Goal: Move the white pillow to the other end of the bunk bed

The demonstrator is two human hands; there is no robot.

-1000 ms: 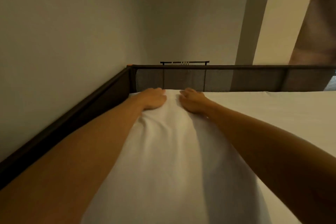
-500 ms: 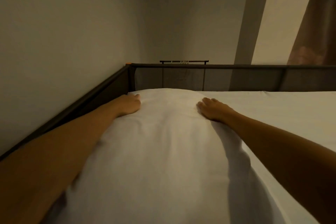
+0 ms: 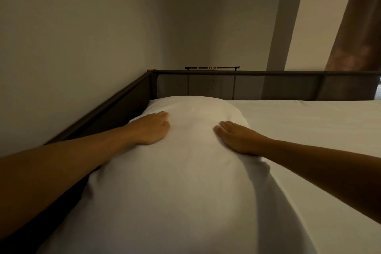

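Both hands are lying flat, palms down and fingers extended, gripping nothing. The left hand [image 3: 151,129] is pressing on the left side of the white pillow [image 3: 185,171], and the right hand [image 3: 237,137] is pressing on its right side, with a broad stretch of pillowcase bulging up between them. Half a second ago the hands were sitting farther apart and closer to the far end of the pillow; now they are resting nearer the camera and a little closer together, and the fabric between them is mounding higher. The pillow is lying lengthwise along the left side of the white mattress [image 3: 309,130], its far end sitting close to the far left corner of the dark bunk bed rail [image 3: 257,72]; whether it is touching the mesh panel there is hard to tell in the dim light. A plain wall [image 3: 72,47] is running along the left, and a brown curtain [image 3: 358,37] is hanging at the far right.
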